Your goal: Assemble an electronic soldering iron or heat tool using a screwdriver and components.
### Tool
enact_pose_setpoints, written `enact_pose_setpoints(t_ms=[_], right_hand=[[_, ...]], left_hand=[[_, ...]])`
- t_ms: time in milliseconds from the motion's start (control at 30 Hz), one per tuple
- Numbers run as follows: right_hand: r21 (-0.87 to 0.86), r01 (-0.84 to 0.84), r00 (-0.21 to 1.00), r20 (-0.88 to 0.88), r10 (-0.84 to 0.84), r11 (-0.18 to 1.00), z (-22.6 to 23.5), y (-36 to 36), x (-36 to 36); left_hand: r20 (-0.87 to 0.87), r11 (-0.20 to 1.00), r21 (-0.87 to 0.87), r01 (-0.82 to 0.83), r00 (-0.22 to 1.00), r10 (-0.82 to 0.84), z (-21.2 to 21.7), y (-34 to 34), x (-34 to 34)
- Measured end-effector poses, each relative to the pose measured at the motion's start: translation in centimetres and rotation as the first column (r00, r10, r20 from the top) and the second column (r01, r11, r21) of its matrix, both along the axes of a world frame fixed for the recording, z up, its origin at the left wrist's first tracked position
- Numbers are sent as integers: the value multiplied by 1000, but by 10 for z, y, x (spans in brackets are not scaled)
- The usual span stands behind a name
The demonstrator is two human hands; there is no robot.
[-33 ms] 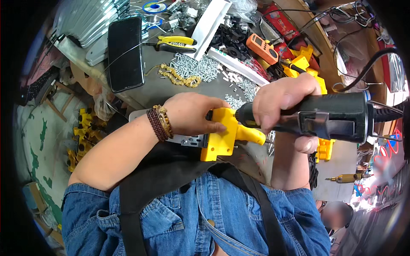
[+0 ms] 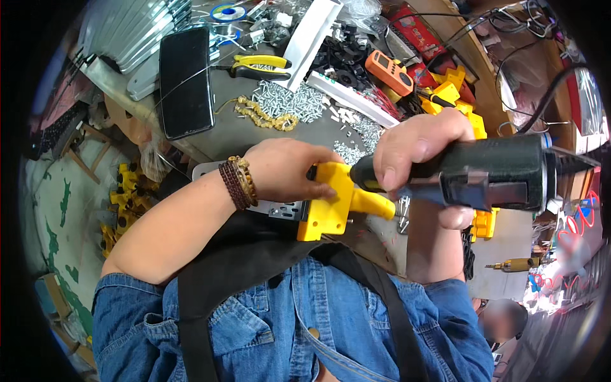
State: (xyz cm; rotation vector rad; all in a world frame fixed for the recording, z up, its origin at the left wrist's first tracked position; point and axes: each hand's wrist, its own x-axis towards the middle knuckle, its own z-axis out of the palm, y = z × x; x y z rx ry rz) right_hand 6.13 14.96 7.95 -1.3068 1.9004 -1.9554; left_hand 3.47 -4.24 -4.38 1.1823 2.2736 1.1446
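We see the left hand (image 2: 286,169) closed over the top of a yellow plastic part (image 2: 331,200), its fingers (image 2: 318,191) wrapped down the near face, pinning that part and the perforated metal bracket (image 2: 283,209) under it at the near edge of the tabletop (image 2: 238,130), close against the denim shirt. The right hand (image 2: 417,149) is fully curled around a dark electric screwdriver (image 2: 490,172), whose nose meets the yellow part from the right; its cable (image 2: 547,95) loops up and away to the far right.

Room to move is tight. The work sits right at the tabletop's near edge, with the chest and black strap just behind it and both forearms crossing in front. Past the hands, a heap of small silver screws (image 2: 296,102) and a gold-coloured chain (image 2: 264,118) lie near, with a black phone (image 2: 186,83) face up to the left and yellow-handled pliers (image 2: 261,63) beyond them. An orange meter (image 2: 389,73), more yellow parts (image 2: 455,89) and white strips (image 2: 347,95) crowd the far right. The only bare patch of grey surface lies between the phone and the screws.

Left of the tabletop the edge drops to a green and white floor (image 2: 54,210), where further yellow parts (image 2: 124,197) lie in a loose pile. Stacked pale metal sheets (image 2: 137,32) fill the far left corner.
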Motion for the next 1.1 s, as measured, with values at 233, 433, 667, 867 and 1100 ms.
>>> enact_pose_setpoints(t_ms=[233,433,667,867,1100], right_hand=[[-209,-274,960,-116,255,939,34,58,12],[36,503,848,172,-501,863,-49,145,75],[-321,633,773,309,-554,705,-80,166,123],[-627,645,764,516,-386,437,-100,170,140],[-712,655,755,633,-171,254,-105,175,149]], left_hand=[[-8,997,-28,69,998,-69,14,12,9],[-19,983,-136,121,992,-124,15,30,0],[-456,998,-7,-54,889,45,16,65,-47],[-775,962,-202,-185,631,-41,0,109,-96],[-827,956,-287,-55,518,-219,2,116,-109]])
